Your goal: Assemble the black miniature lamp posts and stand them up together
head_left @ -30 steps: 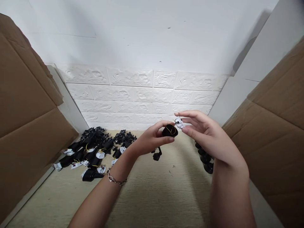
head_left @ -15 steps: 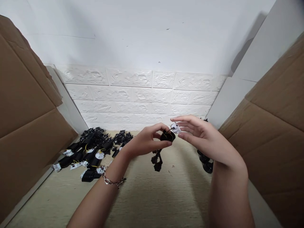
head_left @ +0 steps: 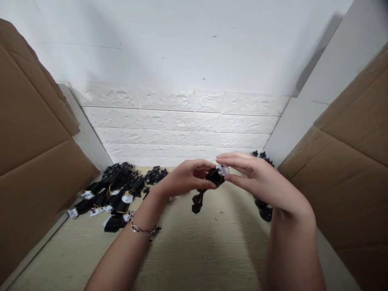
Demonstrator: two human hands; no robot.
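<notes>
- In the head view, our left hand [head_left: 188, 178] is closed around the black shell [head_left: 214, 178], thumb on its near side, fingers on the far side; we have it raised above the table [head_left: 197, 250], near the middle.
- Our right hand [head_left: 253, 169] pinches the white cap [head_left: 223, 169] between thumb and fingers, at the right, far edge of the shell's mouth.
- What has changed: a second ago we saw the cap clear of the shell, with wires strung across the gap. Now it overlaps the mouth, and we see only a little yellow wire [head_left: 213, 171] inside.
- We judge the two parts closer to lining up, but the mouth shows partly uncovered and the cap looks tilted; we cannot tell whether they touch.
- The black plugs [head_left: 197, 204] hanging below the shell have swung slightly left.
- More units lie in the pile [head_left: 97, 200] at left; black parts [head_left: 266, 213] stand at right.
</notes>
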